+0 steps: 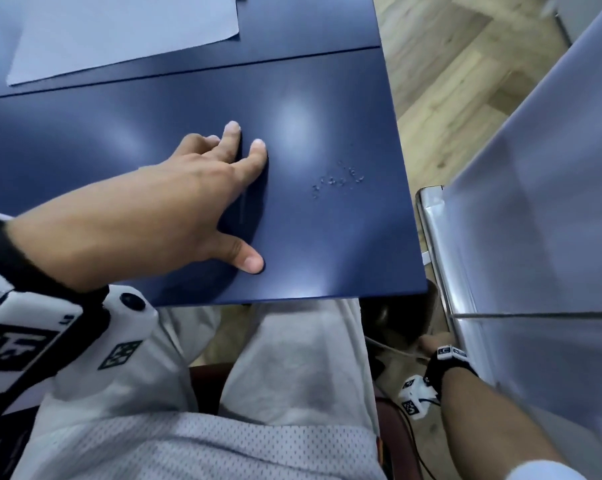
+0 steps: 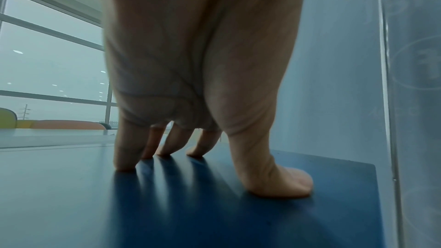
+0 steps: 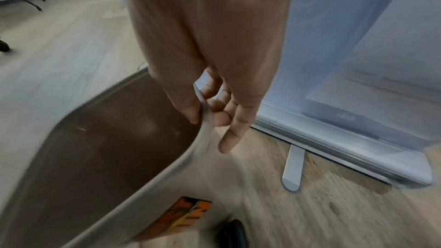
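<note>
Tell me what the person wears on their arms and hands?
No gloves on the left hand or right hand. Each wrist has a black strap and a white box with black square marks. A black cable leaves the right box. White sleeve on the right arm.

so the tabletop (image 1: pixel 327 237) looked smooth with a soft sheen that caught the lights, the sheet of paper (image 1: pixel 119 29) was matt, the bin (image 3: pixel 167 167) was smooth greyish plastic, the floor (image 1: pixel 448 81) pale wood grain, and the shirt (image 1: pixel 223 445) holey mesh cloth
</note>
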`<state>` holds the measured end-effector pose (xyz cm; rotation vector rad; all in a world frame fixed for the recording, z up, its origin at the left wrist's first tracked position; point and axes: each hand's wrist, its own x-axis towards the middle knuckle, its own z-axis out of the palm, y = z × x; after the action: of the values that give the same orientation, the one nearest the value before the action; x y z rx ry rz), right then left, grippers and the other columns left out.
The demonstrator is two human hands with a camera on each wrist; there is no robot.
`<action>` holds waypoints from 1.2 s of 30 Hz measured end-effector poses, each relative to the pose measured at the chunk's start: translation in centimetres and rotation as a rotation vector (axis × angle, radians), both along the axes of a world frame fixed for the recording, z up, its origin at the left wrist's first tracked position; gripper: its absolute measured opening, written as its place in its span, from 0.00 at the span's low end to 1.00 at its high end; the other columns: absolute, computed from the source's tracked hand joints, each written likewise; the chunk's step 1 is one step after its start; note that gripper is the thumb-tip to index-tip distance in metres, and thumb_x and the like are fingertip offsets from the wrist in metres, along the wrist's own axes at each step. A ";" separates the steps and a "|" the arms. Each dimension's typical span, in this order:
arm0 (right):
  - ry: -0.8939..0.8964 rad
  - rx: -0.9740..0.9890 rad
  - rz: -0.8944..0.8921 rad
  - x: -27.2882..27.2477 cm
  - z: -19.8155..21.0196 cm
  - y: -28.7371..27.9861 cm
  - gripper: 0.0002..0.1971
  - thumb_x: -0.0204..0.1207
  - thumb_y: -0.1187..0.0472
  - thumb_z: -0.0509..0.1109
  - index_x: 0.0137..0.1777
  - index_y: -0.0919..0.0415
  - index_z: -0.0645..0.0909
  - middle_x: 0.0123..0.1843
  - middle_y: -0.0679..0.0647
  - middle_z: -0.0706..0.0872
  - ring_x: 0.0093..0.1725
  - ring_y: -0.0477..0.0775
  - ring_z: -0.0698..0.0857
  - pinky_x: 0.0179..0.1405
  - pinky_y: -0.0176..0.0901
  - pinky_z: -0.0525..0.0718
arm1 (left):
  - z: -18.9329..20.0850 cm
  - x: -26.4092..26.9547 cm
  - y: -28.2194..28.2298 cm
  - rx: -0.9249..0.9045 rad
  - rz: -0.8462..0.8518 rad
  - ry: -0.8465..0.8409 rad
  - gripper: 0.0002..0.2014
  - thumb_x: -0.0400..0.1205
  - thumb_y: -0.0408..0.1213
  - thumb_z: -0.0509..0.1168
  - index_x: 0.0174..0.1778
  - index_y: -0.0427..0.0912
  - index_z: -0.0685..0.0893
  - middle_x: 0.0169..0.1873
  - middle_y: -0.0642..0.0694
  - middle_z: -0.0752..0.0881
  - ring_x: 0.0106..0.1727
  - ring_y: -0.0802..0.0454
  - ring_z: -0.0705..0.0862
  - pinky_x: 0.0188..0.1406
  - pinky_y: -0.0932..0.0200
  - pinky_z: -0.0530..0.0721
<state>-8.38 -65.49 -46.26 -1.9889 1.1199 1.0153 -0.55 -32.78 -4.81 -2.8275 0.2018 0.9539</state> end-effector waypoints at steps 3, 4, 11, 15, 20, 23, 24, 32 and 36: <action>-0.160 -0.037 -0.004 1.1 1.2 0.6 0.14 0.72 0.66 0.72 0.51 0.79 0.85 0.42 0.67 0.86 0.40 0.64 0.83 0.42 0.47 0.77 | -0.6 -0.4 0.6 -0.043 -0.020 -0.003 0.65 0.59 0.72 0.66 0.86 0.53 0.36 0.85 0.47 0.34 0.85 0.50 0.41 0.76 0.36 0.68; -0.192 -0.044 -0.012 1.6 2.3 0.8 0.14 0.71 0.67 0.72 0.50 0.79 0.85 0.39 0.68 0.86 0.38 0.65 0.83 0.40 0.48 0.78 | -0.7 -0.5 0.6 -0.045 -0.025 -0.011 0.64 0.62 0.70 0.69 0.86 0.52 0.36 0.85 0.47 0.34 0.85 0.50 0.40 0.76 0.36 0.69; -0.369 -0.140 0.033 8.5 13.1 -2.4 0.14 0.71 0.63 0.71 0.51 0.75 0.85 0.53 0.73 0.86 0.56 0.73 0.84 0.53 0.53 0.81 | -0.6 -0.9 0.6 -0.165 -0.042 -0.064 0.60 0.71 0.61 0.74 0.86 0.46 0.39 0.85 0.41 0.36 0.85 0.46 0.41 0.75 0.43 0.69; -0.560 -0.079 -0.027 10.5 21.3 -3.4 0.12 0.67 0.71 0.70 0.27 0.63 0.72 0.23 0.62 0.75 0.24 0.63 0.80 0.25 0.49 0.81 | -0.4 -0.8 0.8 -0.244 -0.004 -0.055 0.61 0.71 0.58 0.77 0.87 0.43 0.41 0.85 0.39 0.37 0.86 0.43 0.40 0.78 0.40 0.66; -0.856 -0.007 -0.062 9.6 28.8 -1.6 0.15 0.63 0.77 0.67 0.28 0.58 0.67 0.25 0.56 0.64 0.24 0.51 0.65 0.18 0.36 0.65 | 0.0 -1.5 0.8 -0.405 0.124 -0.077 0.56 0.76 0.63 0.68 0.86 0.40 0.40 0.86 0.39 0.37 0.86 0.45 0.38 0.84 0.48 0.50; -1.006 -0.080 -0.031 7.9 30.6 -0.5 0.13 0.57 0.70 0.68 0.25 0.57 0.66 0.23 0.55 0.67 0.27 0.53 0.67 0.26 0.45 0.69 | -0.9 -3.2 0.1 -0.429 0.220 -0.205 0.55 0.78 0.70 0.57 0.85 0.36 0.37 0.85 0.38 0.37 0.86 0.44 0.35 0.84 0.45 0.44; -1.051 -0.100 -0.022 7.3 30.9 -0.1 0.13 0.56 0.69 0.69 0.25 0.58 0.66 0.22 0.55 0.69 0.26 0.54 0.69 0.28 0.46 0.71 | -1.3 -3.8 -0.2 -0.395 0.237 -0.246 0.54 0.78 0.72 0.51 0.85 0.35 0.36 0.85 0.37 0.35 0.85 0.43 0.34 0.84 0.42 0.42; -1.232 -0.202 -0.021 5.0 32.0 1.6 0.12 0.60 0.76 0.72 0.26 0.67 0.71 0.23 0.58 0.74 0.28 0.59 0.70 0.27 0.47 0.69 | -3.1 -4.8 -5.9 -0.405 0.295 -0.269 0.70 0.51 0.79 0.11 0.82 0.31 0.31 0.82 0.34 0.29 0.83 0.41 0.26 0.77 0.38 0.26; -1.264 -0.193 -0.074 5.4 32.1 1.4 0.11 0.60 0.76 0.72 0.26 0.69 0.71 0.23 0.58 0.74 0.28 0.58 0.70 0.28 0.50 0.70 | -3.9 -4.2 -11.8 -0.453 0.037 -0.231 0.67 0.55 0.81 0.18 0.83 0.33 0.33 0.82 0.33 0.29 0.82 0.41 0.25 0.79 0.40 0.24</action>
<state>-2.98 -64.05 -14.13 -2.0941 0.5324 -0.4589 -4.75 -44.58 -8.75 -3.3326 0.3808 0.6426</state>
